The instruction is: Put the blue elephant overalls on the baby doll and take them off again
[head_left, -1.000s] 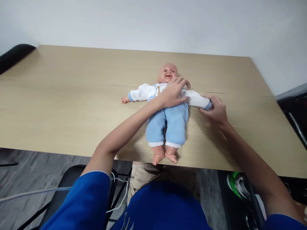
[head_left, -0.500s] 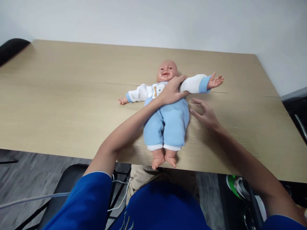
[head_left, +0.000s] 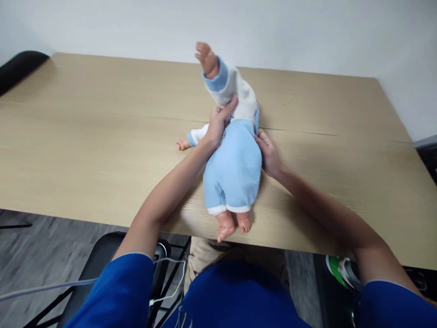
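Head view | doll [head_left: 234, 168] lies on its side on the tabletop [head_left: 102, 136], long axis pointing away from us, feet at the near edge | our left hand [head_left: 218, 125] grips its chest | our right hand [head_left: 269, 155] presses its back, fingers hidden, so we cannot tell its grip | hands flank it, equally near

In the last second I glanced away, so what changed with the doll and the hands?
The doll rolled from its back onto its side, one arm now pointing up. The right hand let go of that arm and moved against the doll's back. The left hand stayed on its chest.
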The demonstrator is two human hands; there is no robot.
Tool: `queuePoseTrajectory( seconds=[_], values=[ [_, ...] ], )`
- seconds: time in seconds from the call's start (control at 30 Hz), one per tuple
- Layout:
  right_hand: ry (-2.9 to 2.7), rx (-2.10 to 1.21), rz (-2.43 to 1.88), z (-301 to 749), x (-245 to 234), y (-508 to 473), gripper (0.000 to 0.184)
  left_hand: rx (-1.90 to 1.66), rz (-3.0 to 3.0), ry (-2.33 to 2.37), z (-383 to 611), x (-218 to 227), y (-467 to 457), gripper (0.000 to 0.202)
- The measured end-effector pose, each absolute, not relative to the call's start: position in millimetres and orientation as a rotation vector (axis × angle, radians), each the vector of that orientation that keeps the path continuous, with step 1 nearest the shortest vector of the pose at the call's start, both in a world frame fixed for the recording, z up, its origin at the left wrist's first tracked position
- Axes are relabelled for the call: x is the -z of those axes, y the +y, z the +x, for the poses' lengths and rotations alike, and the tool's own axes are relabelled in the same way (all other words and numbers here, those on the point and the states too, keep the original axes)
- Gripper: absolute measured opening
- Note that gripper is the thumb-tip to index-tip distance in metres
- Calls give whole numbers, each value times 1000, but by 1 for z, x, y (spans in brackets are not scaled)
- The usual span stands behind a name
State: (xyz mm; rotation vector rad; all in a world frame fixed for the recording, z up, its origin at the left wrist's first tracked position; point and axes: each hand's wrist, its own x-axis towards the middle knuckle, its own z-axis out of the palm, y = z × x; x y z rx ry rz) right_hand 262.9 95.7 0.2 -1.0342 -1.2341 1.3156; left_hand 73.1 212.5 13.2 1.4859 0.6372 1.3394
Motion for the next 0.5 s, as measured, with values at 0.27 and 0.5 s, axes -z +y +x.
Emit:
queuePoseTrajectory(
  seconds=[0.27,0.5],
  values=[
    [-1202,-1373,-963,237,-2,107,72,-1322,1337,731,53,-26,207,98],
    [-1365,-1418,-925,244,-5,100,75,-1410,1225,609,46,-21,211,66]
  ],
)
